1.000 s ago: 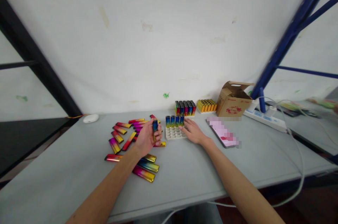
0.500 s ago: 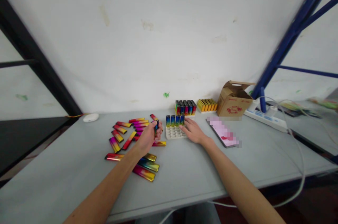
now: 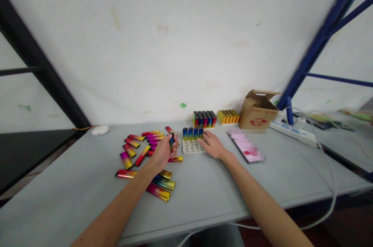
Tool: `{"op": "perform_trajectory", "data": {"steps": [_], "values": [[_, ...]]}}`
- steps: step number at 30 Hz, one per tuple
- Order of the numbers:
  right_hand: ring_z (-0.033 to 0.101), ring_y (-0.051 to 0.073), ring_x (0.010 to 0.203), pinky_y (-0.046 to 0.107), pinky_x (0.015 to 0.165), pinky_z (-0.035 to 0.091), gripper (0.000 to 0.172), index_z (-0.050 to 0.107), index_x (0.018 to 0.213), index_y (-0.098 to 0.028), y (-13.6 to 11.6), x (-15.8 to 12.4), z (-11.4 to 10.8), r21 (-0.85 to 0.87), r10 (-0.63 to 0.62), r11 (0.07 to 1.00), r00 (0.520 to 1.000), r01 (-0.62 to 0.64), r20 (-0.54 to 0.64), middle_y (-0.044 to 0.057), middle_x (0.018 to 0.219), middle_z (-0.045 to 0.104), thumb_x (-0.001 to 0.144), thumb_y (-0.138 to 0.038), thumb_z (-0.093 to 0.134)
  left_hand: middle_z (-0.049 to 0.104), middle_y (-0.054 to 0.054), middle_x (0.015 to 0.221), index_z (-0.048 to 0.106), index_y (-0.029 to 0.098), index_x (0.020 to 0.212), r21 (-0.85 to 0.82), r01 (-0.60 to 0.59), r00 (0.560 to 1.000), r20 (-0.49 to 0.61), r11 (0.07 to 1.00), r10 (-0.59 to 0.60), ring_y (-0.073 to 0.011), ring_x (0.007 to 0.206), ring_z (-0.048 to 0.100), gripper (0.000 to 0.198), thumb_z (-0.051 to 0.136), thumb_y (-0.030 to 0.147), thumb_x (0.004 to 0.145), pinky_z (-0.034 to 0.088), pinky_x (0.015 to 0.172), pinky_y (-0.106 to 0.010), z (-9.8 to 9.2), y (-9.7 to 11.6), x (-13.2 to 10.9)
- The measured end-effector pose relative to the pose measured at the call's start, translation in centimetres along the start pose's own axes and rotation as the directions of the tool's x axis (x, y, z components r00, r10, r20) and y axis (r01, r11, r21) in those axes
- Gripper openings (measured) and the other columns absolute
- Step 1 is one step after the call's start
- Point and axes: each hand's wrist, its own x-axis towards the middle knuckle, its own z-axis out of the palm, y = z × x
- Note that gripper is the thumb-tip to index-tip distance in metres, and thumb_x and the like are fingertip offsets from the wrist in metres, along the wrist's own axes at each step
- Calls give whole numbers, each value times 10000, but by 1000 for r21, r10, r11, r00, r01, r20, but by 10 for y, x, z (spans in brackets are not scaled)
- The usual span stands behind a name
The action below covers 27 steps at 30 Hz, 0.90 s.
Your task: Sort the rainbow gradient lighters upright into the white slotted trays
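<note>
My left hand [image 3: 166, 150] is closed around a blue lighter [image 3: 171, 140], held upright just left of a white tray with holes [image 3: 190, 148]. Along the tray's back row stand several blue-and-yellow lighters [image 3: 190, 134]. At the tray's right end lies my right hand [image 3: 215, 145], fingers stretched out and thumb apart, by the last lighter in that row; its fingertips are partly hidden. Loose lighters in red, yellow and purple [image 3: 142, 155] are scattered around and left of my left hand. Nearer to me, a blue-and-gold lighter [image 3: 166, 183] and a red-and-gold lighter [image 3: 161, 192] lie partly under my left forearm.
Against the wall stand a full tray of multicoloured lighters [image 3: 204, 119] and a tray of yellow lighters [image 3: 229, 116]. Beside them is an open cardboard box [image 3: 258, 113]. A phone [image 3: 244, 146] lies right of my right hand. Further right are a power strip [image 3: 294, 132] and white cables [image 3: 332, 177].
Both hands stay in nearly the same place. The lighter in my left hand looks slightly shifted within the fingers; the view has moved a little.
</note>
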Motion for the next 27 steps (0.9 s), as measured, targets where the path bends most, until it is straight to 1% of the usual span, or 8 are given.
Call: {"op": "perform_trajectory", "data": {"steps": [6,12,16,19,21,23,25,27], "values": [[381,266,1359,444,1131,245,585,574,1260,-150,1,1,1,10,10,1000,1000,-10,5,142,1434,484,969,-559,275,387,49,618,455,187,753,-1,5,1000,29,1000,-5,-88,481,367,135,476,279,849,300,401,-159,1,-1,-1],[394,263,1347,443,1123,261,569,579,1253,-158,1,1,1,13,1,1000,1000,-1,8,138,1427,490,971,-550,280,398,52,618,471,186,768,-1,3,999,43,1000,-3,-84,480,374,183,507,332,872,300,406,-158,-1,-2,-1],[412,271,1330,437,1114,293,608,560,1276,-137,2,1,1,44,25,999,999,-24,-27,159,1416,489,960,-573,280,455,31,638,510,177,782,-31,19,997,79,999,-17,-98,508,424,213,529,369,872,367,443,-190,-4,3,-1],[409,286,1329,446,1116,303,630,536,1290,-126,3,3,-2,98,120,990,978,-105,-170,177,1396,487,948,-590,283,538,-12,693,554,157,820,-81,14,995,98,997,-6,-128,574,508,152,524,300,860,444,513,-238,-6,8,-1],[416,278,1317,443,1116,310,592,530,1280,-143,3,4,-5,151,160,982,933,-116,-322,172,1372,492,955,-565,273,583,-40,736,576,139,859,-85,12,995,98,996,-4,-146,622,557,103,539,233,845,472,551,-257,-7,9,-1],[442,263,1284,429,1100,336,533,541,1244,-152,0,5,-9,203,156,977,873,-66,-463,167,1327,509,965,-518,272,611,-49,770,584,134,900,-68,-1,996,92,998,7,-154,658,593,83,567,186,839,493,582,-265,-7,8,-1],[475,255,1239,418,1066,374,472,566,1187,-159,-7,5,-12,238,131,971,822,6,-555,161,1269,537,968,-471,287,635,-52,791,579,142,914,-41,-12,996,92,999,16,-159,669,615,84,597,176,840,512,600,-277,-6,6,-2],[510,251,1187,411,1022,412,418,597,1123,-179,-16,3,-16,256,95,964,804,72,-587,144,1208,572,968,-434,304,655,-57,805,573,151,911,-11,-23,995,93,1000,24,-165,667,632,88,620,182,843,530,610,-296,-4,3,-3]]}}
